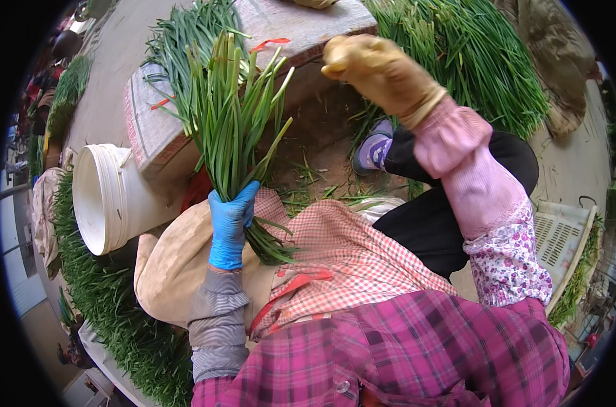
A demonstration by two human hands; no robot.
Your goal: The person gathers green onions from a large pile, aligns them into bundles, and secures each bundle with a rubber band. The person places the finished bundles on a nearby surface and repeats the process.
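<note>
My left hand [231, 216], in a blue glove, grips a bunch of garlic chives [226, 127] above my lap. The pale cut ends fan out upward and the green leaf tips hang below my fist. My right hand [369, 71], in a tan glove and blurred by motion, is raised apart from the bunch. Its fingers look curled, with nothing visible in them. Below it is the front edge of a low stand covered with woven sacking [308, 25]. More chives [191, 40] lie on the stand's left part, beside a red tie [270, 44].
A white plastic bucket [140, 193] lies tilted at left, with a long heap of chives [125, 300] below it. Another large pile [460, 61] is at upper right. A pale plastic crate [562, 239] stands at right. Leaf scraps litter the floor [308, 178] by my foot.
</note>
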